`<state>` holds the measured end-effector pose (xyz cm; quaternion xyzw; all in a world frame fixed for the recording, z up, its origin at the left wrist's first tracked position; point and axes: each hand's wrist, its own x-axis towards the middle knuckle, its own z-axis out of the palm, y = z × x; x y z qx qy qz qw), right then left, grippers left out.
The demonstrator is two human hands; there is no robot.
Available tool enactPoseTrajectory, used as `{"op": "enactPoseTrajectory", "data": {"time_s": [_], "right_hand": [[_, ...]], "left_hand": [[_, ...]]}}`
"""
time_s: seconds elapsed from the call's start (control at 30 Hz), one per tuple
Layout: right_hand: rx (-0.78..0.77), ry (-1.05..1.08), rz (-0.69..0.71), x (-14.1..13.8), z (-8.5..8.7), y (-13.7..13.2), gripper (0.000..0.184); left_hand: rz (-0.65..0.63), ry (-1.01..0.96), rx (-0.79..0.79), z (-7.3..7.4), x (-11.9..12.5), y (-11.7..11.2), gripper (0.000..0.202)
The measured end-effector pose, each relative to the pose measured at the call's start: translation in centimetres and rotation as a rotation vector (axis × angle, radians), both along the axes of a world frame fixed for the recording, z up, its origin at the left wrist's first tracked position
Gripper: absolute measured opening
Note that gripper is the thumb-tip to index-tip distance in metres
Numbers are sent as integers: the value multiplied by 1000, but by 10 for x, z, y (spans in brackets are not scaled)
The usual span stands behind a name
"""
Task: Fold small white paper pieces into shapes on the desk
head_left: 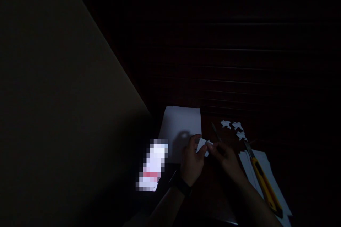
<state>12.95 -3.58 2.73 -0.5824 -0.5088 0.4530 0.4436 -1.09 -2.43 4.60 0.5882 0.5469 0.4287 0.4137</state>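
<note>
Between my two hands is a small piece of folded white paper (201, 145). My left hand (192, 161), with a dark band at the wrist, pinches it from the left. On its right side, the fingertips of my right hand (226, 158) are closed on the paper's edge. Behind my left hand lies a stack of white paper sheets (182, 120). Several small folded paper shapes (241, 136) with pointed corners rest beyond my right hand. Dim light hides the finer folds.
A yellow utility knife (265, 184), blade out, lies on white paper strips (277, 181) at the right. A thin pen-like tool (215, 131) lies behind my hands. A lit, pixelated screen (153, 165) is at the left, near a pale wall (66, 95).
</note>
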Motion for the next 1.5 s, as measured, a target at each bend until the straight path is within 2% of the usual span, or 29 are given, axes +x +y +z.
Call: {"op": "enactPoseTrajectory", "data": {"time_s": [0.1,0.17,0.33,0.57,0.8,1.03,1.23,1.37,1.5], "right_hand": [[12,-39,-12,1,-5,1,25],[18,-33,-33,3,-8,2,24],[-24,-61,-37,5,-6,2,24],[-35,-126,8,-1,2,-1,30],[-10,-49,54,2,-3,2,23],[15,13,91,6,-11,4,29],[-50,176,154,5,-2,3,36],[-2,145,102,4,-2,1,34],[44,71,80,4,-7,0,35]], "left_hand": [[-56,-29,10,-2,1,1,18],[-80,-59,9,-5,0,2,19],[-15,-79,-23,-14,-1,8,25],[-2,-275,-155,-22,-3,15,28],[45,-127,-65,-13,-3,11,24],[-25,-88,-34,-8,-2,8,18],[-91,-124,-35,-10,0,6,17],[-124,-130,-34,-12,1,5,21],[-214,-170,-53,-13,2,7,22]]}}
